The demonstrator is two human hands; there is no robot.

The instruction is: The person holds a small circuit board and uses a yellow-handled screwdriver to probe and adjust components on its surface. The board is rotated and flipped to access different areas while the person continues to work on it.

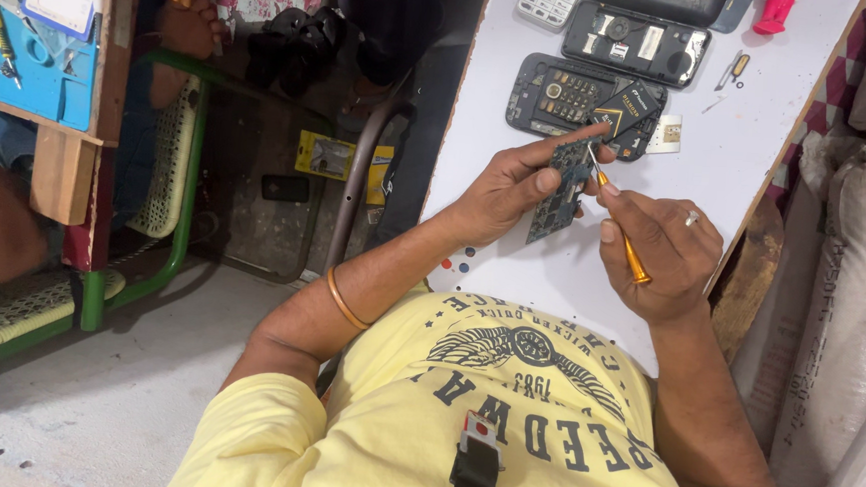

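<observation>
Holding the dark circuit board [563,186] pinched in your left hand [504,190] just above the white table [760,133], you grip the orange-handled screwdriver [619,225] in your right hand [665,256], its tip touching the board's upper edge. Head view: the board is already out of its shell, and an opened phone body [562,96] and a second open handset [636,43] lie nearby unassembled; judging from that, teardown is done and board work is in progress.

The light is soft and even, like daylight. The white bench [591,273] is bright but has no glare. Shadows are faint. The floor under the bench is dark. Most things look sharp. The edges bend a little, and the far corners are slightly blurry.
</observation>
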